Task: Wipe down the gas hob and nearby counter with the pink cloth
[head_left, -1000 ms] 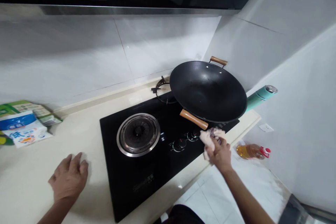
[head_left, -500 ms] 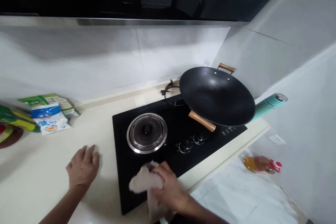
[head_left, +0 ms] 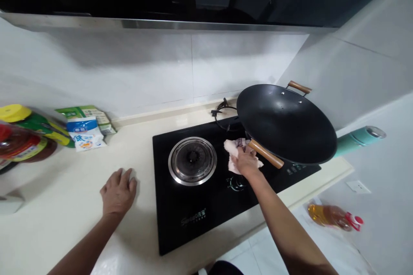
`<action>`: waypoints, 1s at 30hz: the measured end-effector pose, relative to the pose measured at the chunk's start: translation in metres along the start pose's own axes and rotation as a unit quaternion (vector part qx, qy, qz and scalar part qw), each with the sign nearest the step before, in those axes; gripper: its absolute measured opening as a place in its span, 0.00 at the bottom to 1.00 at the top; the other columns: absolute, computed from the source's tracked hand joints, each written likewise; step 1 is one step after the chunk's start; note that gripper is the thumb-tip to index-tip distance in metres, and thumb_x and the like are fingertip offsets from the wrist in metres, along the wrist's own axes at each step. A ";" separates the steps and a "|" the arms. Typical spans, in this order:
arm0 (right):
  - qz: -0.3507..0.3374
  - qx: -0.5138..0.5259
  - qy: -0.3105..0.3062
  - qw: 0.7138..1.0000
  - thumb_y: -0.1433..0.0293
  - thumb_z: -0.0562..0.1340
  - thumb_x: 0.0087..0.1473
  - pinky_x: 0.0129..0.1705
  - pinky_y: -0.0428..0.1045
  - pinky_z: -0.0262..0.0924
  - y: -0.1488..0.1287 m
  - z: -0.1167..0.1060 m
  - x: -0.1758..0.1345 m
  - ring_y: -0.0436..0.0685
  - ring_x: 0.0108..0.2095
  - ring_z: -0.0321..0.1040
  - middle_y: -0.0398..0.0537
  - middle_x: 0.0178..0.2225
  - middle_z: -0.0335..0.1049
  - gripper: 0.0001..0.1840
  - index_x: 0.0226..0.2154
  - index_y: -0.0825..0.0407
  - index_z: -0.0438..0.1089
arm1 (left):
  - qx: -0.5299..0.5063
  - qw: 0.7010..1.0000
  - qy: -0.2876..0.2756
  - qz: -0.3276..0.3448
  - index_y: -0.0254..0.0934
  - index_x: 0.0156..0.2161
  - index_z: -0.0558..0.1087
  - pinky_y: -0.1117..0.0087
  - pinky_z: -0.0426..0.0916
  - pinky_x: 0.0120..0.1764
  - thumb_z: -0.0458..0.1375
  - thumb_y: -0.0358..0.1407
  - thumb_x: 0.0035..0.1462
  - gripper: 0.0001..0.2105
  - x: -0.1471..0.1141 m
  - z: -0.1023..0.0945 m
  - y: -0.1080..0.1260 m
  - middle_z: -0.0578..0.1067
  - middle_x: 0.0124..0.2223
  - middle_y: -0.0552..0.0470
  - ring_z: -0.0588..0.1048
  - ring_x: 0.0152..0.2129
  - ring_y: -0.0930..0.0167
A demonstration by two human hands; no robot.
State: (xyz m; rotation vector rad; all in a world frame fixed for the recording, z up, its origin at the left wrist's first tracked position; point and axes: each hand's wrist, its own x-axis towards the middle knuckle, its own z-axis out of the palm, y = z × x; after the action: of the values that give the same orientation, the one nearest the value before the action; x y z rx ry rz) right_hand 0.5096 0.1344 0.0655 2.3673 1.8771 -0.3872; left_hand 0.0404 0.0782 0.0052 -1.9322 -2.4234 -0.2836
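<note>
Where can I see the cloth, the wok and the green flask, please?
Cloth [head_left: 231,148], head view: on its bunched left part.
Wok [head_left: 287,122], head view: on its black inside.
Green flask [head_left: 352,142], head view: on its body, below the lid.

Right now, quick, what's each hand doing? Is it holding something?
Left hand: open, palm down on the pale counter, holding nothing visible.
Right hand: closed on a pale cloth, over the black stove top.
</note>
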 end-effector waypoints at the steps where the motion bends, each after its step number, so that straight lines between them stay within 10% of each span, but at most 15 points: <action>1: -0.006 0.001 -0.005 1.000 0.59 0.58 0.64 0.57 0.70 0.58 -0.013 0.005 -0.007 0.75 0.62 0.58 0.66 0.66 0.56 0.31 0.66 0.50 0.60 | -0.001 1.000 0.002 0.000 0.38 0.62 0.69 0.48 0.59 0.63 0.42 0.44 0.69 0.25 0.000 0.001 0.000 0.64 0.68 0.38 0.62 0.66 0.56; 7: -0.102 0.035 -0.018 0.994 0.62 0.67 0.54 0.58 0.62 0.61 -0.080 0.037 -0.095 0.71 0.59 0.60 0.59 0.62 0.63 0.28 0.58 0.48 0.69 | 0.001 1.000 0.011 0.010 0.37 0.62 0.69 0.48 0.59 0.63 0.40 0.45 0.69 0.26 -0.003 0.001 0.000 0.65 0.68 0.37 0.62 0.65 0.55; 11: -0.219 0.099 -0.059 0.969 0.64 0.70 0.45 0.54 0.63 0.66 -0.072 0.072 -0.163 0.76 0.60 0.60 0.57 0.63 0.64 0.31 0.55 0.45 0.72 | 0.008 1.000 0.002 0.010 0.37 0.62 0.68 0.47 0.59 0.63 0.40 0.44 0.69 0.26 -0.002 0.001 -0.001 0.65 0.68 0.36 0.61 0.66 0.55; 18: -0.116 0.178 -0.013 0.977 0.63 0.64 0.45 0.48 0.56 0.71 0.081 0.112 -0.202 0.67 0.52 0.71 0.57 0.57 0.71 0.23 0.47 0.46 0.74 | -0.006 1.000 0.011 0.012 0.37 0.62 0.69 0.45 0.60 0.62 0.44 0.43 0.68 0.24 -0.001 0.005 -0.005 0.65 0.67 0.36 0.63 0.65 0.54; 24: 0.084 0.200 0.166 0.962 0.46 0.57 0.54 0.44 0.58 0.70 0.235 0.068 -0.166 0.66 0.45 0.74 0.55 0.47 0.74 0.33 0.55 0.48 0.66 | -0.009 1.000 0.021 0.020 0.37 0.62 0.70 0.45 0.60 0.63 0.45 0.43 0.68 0.23 -0.001 0.009 -0.006 0.66 0.67 0.35 0.62 0.65 0.52; 30: 0.208 0.083 0.111 0.968 0.48 0.53 0.58 0.47 0.63 0.66 0.245 0.045 -0.109 0.70 0.46 0.72 0.63 0.53 0.65 0.39 0.65 0.52 0.62 | -0.022 0.999 0.025 0.012 0.37 0.60 0.71 0.46 0.59 0.63 0.46 0.43 0.68 0.23 0.000 0.007 -0.003 0.65 0.67 0.36 0.62 0.65 0.53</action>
State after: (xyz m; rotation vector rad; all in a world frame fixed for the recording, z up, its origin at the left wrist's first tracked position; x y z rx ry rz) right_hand 0.7178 -0.0373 0.0304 2.9330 1.4034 -0.2545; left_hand 0.0382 0.0782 -0.0021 -1.9459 -2.3819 -0.3826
